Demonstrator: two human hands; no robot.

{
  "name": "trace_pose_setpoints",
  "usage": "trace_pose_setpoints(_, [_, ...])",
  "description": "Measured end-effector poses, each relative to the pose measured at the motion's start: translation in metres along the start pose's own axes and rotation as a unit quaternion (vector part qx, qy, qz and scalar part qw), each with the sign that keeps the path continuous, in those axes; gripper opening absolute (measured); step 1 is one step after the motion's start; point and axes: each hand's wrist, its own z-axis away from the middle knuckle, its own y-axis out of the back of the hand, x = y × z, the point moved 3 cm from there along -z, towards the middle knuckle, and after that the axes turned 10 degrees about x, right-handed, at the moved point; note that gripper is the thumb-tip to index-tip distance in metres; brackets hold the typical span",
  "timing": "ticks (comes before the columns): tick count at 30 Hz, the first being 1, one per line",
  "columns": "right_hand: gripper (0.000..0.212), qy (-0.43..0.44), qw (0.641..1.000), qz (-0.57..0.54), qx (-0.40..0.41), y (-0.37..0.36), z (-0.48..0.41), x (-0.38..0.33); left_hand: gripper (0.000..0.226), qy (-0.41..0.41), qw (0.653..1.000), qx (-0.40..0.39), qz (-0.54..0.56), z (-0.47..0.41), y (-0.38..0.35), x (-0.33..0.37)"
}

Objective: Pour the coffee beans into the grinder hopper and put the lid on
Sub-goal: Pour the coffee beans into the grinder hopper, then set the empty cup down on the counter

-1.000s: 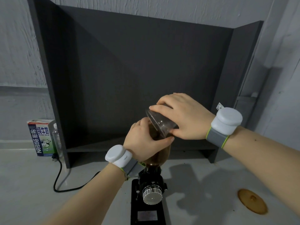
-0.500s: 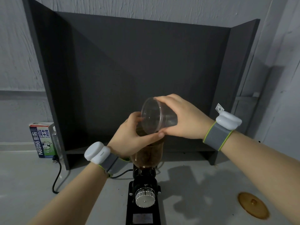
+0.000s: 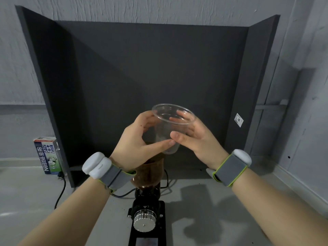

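The clear cup [image 3: 168, 132] looks empty, held upright above the hopper [image 3: 148, 173], which holds the beans — right hand [image 3: 197, 139] clamped on it, left hand [image 3: 140, 141] touching its side. It is probably light, thin and easily crushed — grip mid-wall, gently.

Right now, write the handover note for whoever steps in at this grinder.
Right hand: holds the clear plastic cup, upright, mouth up; it looks empty.
Left hand: fingers touch the cup's lower side, above the hopper.
Grinder hopper: brownish, sits on the black grinder under the hands; it looks partly filled, though the beans are not clearly visible.
Done: pouring appears finished.
Left: set the cup down, put the lid on the hopper. The lid is not in view.
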Motion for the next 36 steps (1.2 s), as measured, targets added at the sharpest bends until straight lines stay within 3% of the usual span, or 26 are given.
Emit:
trace_pose_setpoints(12, [0.076, -0.007, 0.999, -0.04, -0.003, 0.014, 0.0, 0.004, 0.07, -0.002, 1.0, -0.013, -0.025, -0.004, -0.015, 0.008])
trace_pose_setpoints(13, [0.075, -0.035, 0.998, -0.049, -0.01, 0.07, 0.013, 0.023, 0.07, 0.017, 0.999, -0.02, -0.025, -0.001, -0.079, 0.023])
trace_pose_setpoints(14, [0.075, -0.033, 0.998, -0.049, -0.012, 0.086, 0.015, 0.028, 0.07, 0.022, 0.999, -0.023, -0.024, -0.001, -0.094, 0.028])
trace_pose_setpoints(24, [0.074, -0.042, 0.999, -0.024, -0.013, 0.113, 0.016, 0.038, 0.07, 0.041, 0.999, -0.034, -0.011, -0.001, -0.119, 0.026])
trace_pose_setpoints(36, [0.045, -0.07, 0.979, 0.193, 0.012, 0.217, 0.06, 0.112, 0.079, 0.156, 0.986, -0.054, 0.034, 0.048, -0.22, -0.027])
